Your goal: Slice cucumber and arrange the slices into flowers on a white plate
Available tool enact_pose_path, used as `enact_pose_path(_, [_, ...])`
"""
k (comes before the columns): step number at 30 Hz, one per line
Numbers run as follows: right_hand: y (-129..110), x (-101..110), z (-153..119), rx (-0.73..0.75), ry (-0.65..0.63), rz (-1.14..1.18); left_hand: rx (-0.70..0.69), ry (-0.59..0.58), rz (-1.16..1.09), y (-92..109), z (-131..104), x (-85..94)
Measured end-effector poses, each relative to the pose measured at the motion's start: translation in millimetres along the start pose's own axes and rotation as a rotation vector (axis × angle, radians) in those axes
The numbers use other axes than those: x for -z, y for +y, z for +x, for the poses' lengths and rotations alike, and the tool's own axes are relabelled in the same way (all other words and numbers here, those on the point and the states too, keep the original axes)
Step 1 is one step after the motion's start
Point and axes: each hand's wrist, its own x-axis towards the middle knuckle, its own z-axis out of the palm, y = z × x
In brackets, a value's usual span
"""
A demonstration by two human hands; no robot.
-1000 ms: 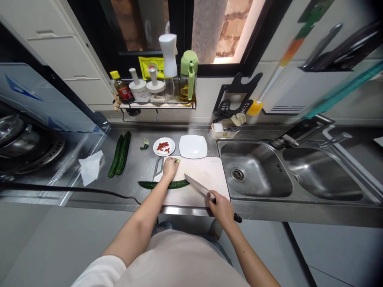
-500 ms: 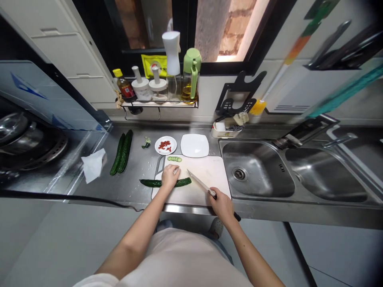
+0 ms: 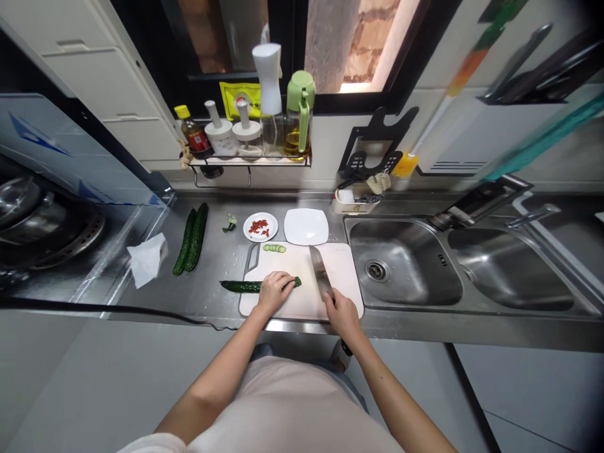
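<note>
A dark green cucumber (image 3: 240, 287) lies across the left part of the white cutting board (image 3: 346, 277), its left end reaching past the board's edge. My left hand (image 3: 276, 290) is closed over it near its right, cut end. In my right hand (image 3: 342, 314) is a kitchen knife (image 3: 318, 267), gripped by the handle, its blade pointing away from me over the board. A gap separates the blade from the cucumber. Several cucumber slices (image 3: 274, 248) rest in an overlapping row at the board's upper left.
Behind the board stand a small plate of chopped red pieces (image 3: 258, 228) and a white square plate (image 3: 306, 226). Two whole cucumbers (image 3: 192, 239) and a paper towel (image 3: 146, 258) lie left. A double sink (image 3: 410, 264) is right. Bottles line a rack (image 3: 250, 162).
My left hand has come down and right along the cucumber toward its cut end. The knife has turned more upright, so its broad blade side shows.
</note>
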Motion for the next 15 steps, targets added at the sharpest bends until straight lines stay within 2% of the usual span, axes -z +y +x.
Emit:
enact_pose_path(10, [-23,9,6,0.072,-0.178,-0.152,0.005,-0.079,0.082,0,-7,-6.3])
enact_pose_path(15, [-29,9,6,0.066,-0.223,-0.188,-0.01,-0.087,0.107,-1,-7,-7.7])
